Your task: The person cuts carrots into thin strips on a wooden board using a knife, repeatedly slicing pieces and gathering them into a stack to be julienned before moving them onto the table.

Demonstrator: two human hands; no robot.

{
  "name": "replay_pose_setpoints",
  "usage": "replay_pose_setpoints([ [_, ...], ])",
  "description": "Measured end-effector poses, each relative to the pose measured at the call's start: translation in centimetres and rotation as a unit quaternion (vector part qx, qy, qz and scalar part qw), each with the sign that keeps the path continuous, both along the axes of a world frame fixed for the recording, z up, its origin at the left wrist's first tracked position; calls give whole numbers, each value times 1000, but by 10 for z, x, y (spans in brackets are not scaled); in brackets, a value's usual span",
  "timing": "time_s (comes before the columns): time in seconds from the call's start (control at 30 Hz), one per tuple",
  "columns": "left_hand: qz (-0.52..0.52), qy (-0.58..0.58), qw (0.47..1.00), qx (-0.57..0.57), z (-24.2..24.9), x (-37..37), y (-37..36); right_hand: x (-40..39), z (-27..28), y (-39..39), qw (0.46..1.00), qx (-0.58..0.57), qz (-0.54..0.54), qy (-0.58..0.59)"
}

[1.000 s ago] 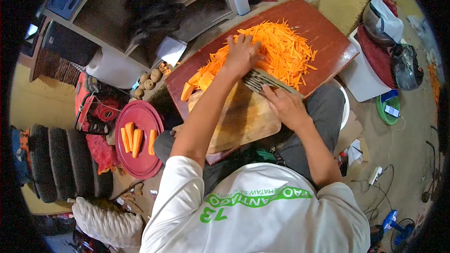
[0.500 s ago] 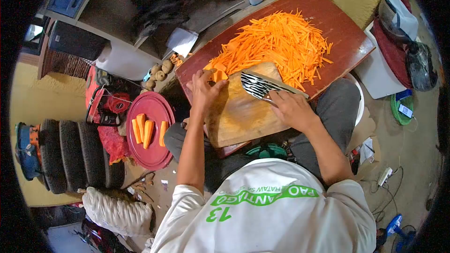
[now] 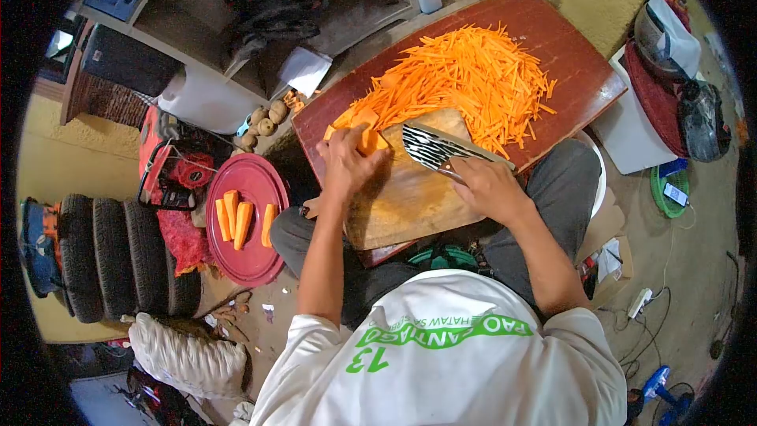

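Note:
My right hand (image 3: 490, 188) grips the handle of a kitchen knife (image 3: 428, 148) with a black-and-white striped blade. The blade lies low over the upper part of a wooden cutting board (image 3: 414, 197), angled up to the left. At the board's upper left, my left hand (image 3: 347, 164) is closed around thin carrot slices (image 3: 371, 139), thumb on the right and fingers on the left. Behind the board spreads a big heap of carrot strips (image 3: 473, 79), touching its far edge. Both board and heap rest on a reddish-brown table (image 3: 572, 55).
On my left, a round red lid (image 3: 272, 177) bears several peeled carrots (image 3: 244, 225). Potatoes (image 3: 277, 111) lie beyond the table's left corner. Stacked tyres (image 3: 110, 256) stand at far left. A white box (image 3: 623, 130) is at right, near a green basket (image 3: 670, 203) with a phone.
My left hand has shifted slightly toward the right and closed more over the carrot slices, which are now more spread. The knife stays nearly in place, and the whole view has tilted a little.

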State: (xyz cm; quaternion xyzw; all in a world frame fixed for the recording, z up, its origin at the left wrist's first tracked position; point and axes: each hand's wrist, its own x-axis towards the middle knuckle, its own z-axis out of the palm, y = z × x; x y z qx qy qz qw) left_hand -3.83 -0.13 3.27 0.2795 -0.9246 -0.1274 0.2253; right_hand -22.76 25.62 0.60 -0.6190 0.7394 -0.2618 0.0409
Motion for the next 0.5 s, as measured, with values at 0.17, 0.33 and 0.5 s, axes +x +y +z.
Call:
replay_pose_setpoints([
  [0.17, -9, -9, 999, -37, -2, 25, 81, 2, 7, 2, 1000, 4, 5, 11],
  [0.33, 5, 8, 1000, -26, -19, 33, 114, 8, 18, 0, 999, 10, 7, 38],
  [0.5, -61, 96, 993, 8, -30, 39, 100, 27, 51, 6, 997, 71, -8, 11],
])
